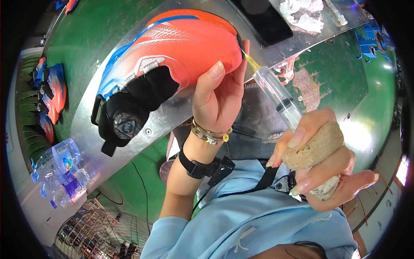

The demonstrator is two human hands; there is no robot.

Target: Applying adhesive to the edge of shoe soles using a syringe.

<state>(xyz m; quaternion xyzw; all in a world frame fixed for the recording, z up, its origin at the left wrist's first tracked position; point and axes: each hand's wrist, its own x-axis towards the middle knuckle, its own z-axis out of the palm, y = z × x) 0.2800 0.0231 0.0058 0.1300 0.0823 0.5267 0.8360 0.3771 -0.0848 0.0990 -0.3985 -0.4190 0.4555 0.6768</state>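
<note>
Both hands full: left hand (217,97) grips shoe (172,52) toe; right hand (321,162) clasps syringe (278,97), sponge (315,149)

The shoe (172,56) lies on the counter (168,121) at centre left, the syringe (276,93) just right of its toe, the phone (263,19) farther off, bottles (60,172) near left.

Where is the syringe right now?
In the head view, right of centre: the right hand holds the syringe, its tip at the orange shoe.
</note>
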